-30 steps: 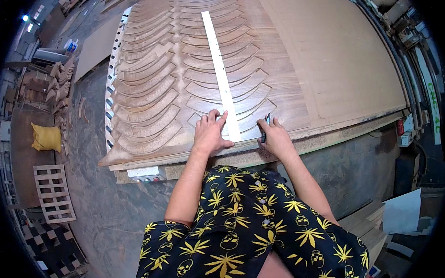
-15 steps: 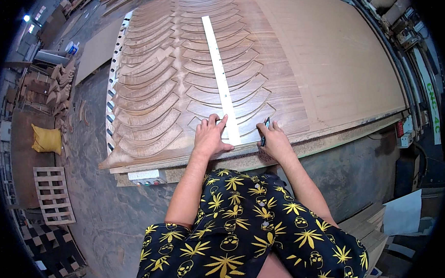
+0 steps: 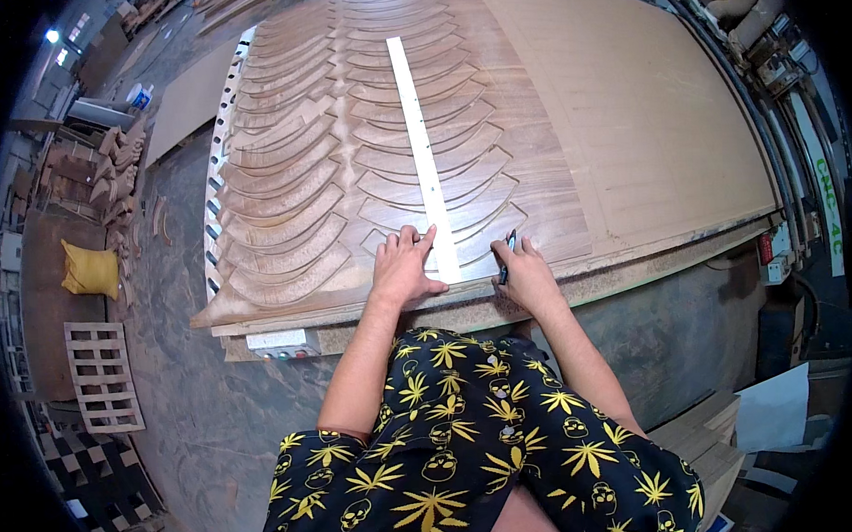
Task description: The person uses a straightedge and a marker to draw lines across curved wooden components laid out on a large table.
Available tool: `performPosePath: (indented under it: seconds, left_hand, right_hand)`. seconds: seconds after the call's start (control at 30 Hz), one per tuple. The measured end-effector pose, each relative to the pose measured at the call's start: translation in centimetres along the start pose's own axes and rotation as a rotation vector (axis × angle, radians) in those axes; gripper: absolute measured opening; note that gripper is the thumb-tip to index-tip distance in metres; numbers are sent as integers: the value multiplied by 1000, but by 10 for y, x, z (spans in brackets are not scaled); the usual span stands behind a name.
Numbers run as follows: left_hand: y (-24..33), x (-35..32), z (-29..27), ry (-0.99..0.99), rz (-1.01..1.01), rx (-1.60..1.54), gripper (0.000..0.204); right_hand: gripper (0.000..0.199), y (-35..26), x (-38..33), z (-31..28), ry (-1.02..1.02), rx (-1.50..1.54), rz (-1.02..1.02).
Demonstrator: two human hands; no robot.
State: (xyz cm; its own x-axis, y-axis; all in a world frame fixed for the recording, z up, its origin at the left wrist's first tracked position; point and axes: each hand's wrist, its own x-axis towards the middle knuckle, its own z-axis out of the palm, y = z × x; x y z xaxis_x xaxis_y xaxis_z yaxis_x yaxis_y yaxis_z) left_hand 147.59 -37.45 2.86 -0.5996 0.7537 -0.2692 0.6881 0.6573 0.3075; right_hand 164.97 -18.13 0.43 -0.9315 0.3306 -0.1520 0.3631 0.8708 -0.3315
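Observation:
A long white straight strip [image 3: 417,144], marked with small dark spots, lies lengthwise over the curved pieces cut in the wood-grain sheet [image 3: 559,168]. At its near end my left hand [image 3: 404,267] rests with fingers spread, thumb and index finger against its left side. To the right of the strip, close to the sheet's front edge, my right hand [image 3: 531,277] is closed around a slim dark pen-like tool [image 3: 506,256]. Its exact kind is too small to tell. Between the hands, cut outlines show in the sheet.
Sawdust coats the left column of curved cut pieces [image 3: 278,205]. A plain brown board [image 3: 646,118] covers the right side. A control box [image 3: 283,343] sits below the front edge. On the floor at left are a yellow sack [image 3: 90,268] and a pallet [image 3: 104,376].
The view has shifted very slightly. My left hand and the strip keep their places, and my right hand still grips the pen-like tool, its fingers turned a little.

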Motion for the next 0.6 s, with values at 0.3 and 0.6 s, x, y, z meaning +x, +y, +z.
performPosePath:
  seconds: [0.3, 0.6]
  left_hand:
    - [1, 0, 2, 2, -4, 21, 113]
    - [1, -1, 2, 11, -8, 24, 114]
  right_hand:
    - [68, 4, 2, 7, 12, 20, 8]
    - [66, 3, 1, 6, 8, 34, 10]
